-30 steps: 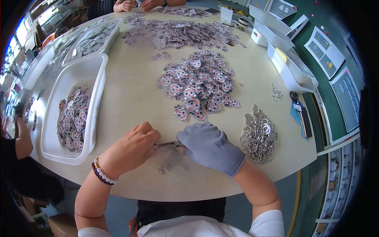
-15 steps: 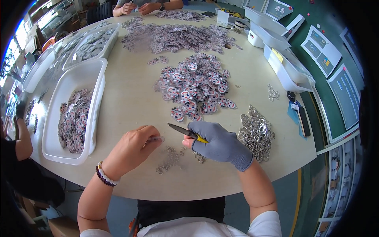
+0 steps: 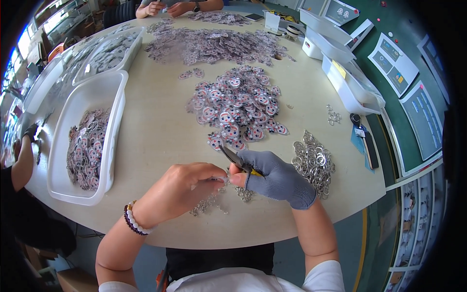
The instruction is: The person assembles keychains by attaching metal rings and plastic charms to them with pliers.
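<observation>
My left hand [image 3: 177, 192], with bead bracelets at the wrist, pinches a small clear acrylic charm [image 3: 221, 179], mostly hidden by the fingers. My right hand [image 3: 279, 179] wears a grey fingerless glove and grips pliers [image 3: 232, 156] with dark jaws and a yellow handle, pointing up and left. Its bare thumb and fingertip meet the charm's edge at the left fingertips; whether they pinch a small ring there I cannot tell. Small metal rings [image 3: 206, 206] lie below the hands. Ahead is a pile of printed face charms [image 3: 238, 109]. Larger key rings [image 3: 314, 168] are heaped right of the glove.
A white bin [image 3: 121, 104] at left holds finished-looking charms with rings; another bin [image 3: 138, 46] stands behind it. A larger charm heap [image 3: 214, 46] covers the far table. Stacked plastic containers [image 3: 335, 80] and a black-handled tool [image 3: 370, 151] are at right. Other people sit far and left.
My left hand has moved right with the charm, and the two hands' fingertips have come together. The pliers have tilted more steeply upward. The view has shifted slightly.
</observation>
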The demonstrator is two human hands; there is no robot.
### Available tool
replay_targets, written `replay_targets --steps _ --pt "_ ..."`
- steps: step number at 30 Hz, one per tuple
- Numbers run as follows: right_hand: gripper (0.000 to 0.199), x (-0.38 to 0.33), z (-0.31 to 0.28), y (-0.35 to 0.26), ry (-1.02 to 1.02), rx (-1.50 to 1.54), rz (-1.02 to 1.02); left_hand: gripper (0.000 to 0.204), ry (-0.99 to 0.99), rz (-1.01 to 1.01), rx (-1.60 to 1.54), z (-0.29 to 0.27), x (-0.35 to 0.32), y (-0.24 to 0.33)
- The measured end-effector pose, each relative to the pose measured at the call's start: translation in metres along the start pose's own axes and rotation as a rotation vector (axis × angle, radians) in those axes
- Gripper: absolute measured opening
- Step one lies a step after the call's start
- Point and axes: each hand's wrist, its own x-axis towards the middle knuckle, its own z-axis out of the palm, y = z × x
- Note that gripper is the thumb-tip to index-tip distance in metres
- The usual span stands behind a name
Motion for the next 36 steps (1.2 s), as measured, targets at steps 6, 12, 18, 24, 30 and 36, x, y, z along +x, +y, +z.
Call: replay_targets --steps 6,12,18,24,30,36 --pt "0.011 -0.022 -0.003 -0.007 0.053 -0.093 0.018 0.017 -0.04 0.327 0.028 0.011 0.013 0.003" --pt "0.018 -0.059 0.007 -0.024 0.476 -0.131 -0.007 0.013 0.183 0.356 0.035 0.039 0.031 0.027" --pt "0.016 -0.109 -0.008 0.011 0.553 -1.194 0.089 0.013 0.16 0.124 -0.164 0.043 0.024 0.006" --pt "0.02 -0.105 -0.001 0.032 0.496 -1.467 0.279 0.013 0.166 0.051 -0.232 0.044 0.011 -0.007" --pt "0.017 -0.112 -0.007 0.027 0.547 -1.135 0.237 0.018 0.056 0.121 -0.243 0.057 0.002 -0.016" --pt "0.01 -0.119 0.015 0.018 0.666 -0.031 0.039 0.018 0.027 0.301 -0.112 0.063 -0.002 -0.01"
